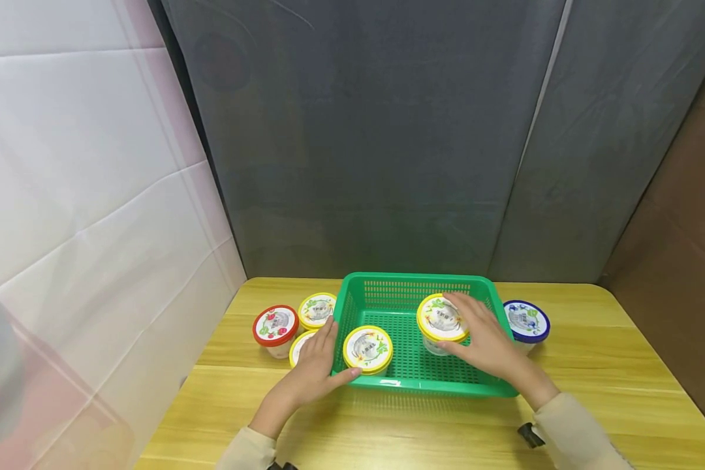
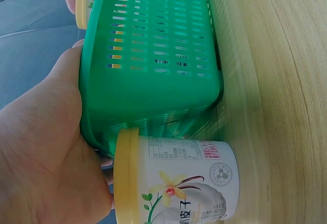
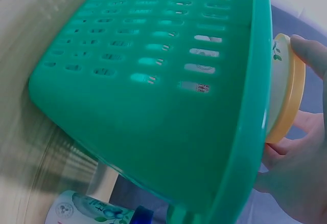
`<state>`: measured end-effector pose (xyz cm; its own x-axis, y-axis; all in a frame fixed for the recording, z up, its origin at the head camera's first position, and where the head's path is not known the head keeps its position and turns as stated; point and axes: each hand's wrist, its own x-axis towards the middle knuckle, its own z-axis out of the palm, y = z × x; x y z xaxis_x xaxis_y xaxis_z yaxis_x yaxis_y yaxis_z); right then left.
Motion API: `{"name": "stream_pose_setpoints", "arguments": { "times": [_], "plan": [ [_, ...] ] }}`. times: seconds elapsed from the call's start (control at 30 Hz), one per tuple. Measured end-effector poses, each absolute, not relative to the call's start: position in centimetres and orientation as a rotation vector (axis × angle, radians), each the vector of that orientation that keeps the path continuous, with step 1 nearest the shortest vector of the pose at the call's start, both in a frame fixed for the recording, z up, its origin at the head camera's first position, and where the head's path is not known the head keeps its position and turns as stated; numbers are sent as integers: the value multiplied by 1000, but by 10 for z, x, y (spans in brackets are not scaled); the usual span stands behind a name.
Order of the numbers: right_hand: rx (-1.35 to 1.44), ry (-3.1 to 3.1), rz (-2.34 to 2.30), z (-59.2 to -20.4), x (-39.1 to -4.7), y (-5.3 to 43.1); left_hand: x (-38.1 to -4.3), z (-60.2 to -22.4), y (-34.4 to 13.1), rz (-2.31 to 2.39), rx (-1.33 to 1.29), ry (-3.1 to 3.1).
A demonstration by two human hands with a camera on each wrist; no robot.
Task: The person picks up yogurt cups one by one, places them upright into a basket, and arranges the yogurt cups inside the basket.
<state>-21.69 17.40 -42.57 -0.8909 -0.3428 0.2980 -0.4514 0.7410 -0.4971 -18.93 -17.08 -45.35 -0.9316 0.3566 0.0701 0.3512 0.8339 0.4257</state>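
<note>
Fingers (image 1: 470,309) and thumb of the right hand (image 1: 489,338) pinch a yellow-rimmed tub (image 1: 440,320) by its lid, at that hand's ten o'clock, in the right half of a green slotted basket (image 1: 417,277). The left hand (image 1: 314,369) lies unclenched along the basket's nine o'clock side; a second yellow-rimmed tub (image 1: 367,350) stands inside, at its two o'clock. Outside, a red-rimmed tub (image 1: 276,326) and two more yellow-rimmed tubs (image 1: 317,310) stand toward nine o'clock, a blue-rimmed tub (image 1: 526,321) toward three. Beyond the wood-grain counter (image 1: 417,434) hang dark grey cloth (image 1: 364,130) at twelve, white cloth (image 1: 82,183) at ten, brown cloth (image 1: 681,261) at two.
</note>
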Motion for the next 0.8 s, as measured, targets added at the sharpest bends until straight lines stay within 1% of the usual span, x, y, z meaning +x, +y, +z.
{"name": "stream_pose_setpoints", "arguments": {
  "times": [0.8],
  "plan": [
    [658, -2759, 910, -435, -216, 155, -190, -455, -172, 691, 570, 2992]
  ]
}}
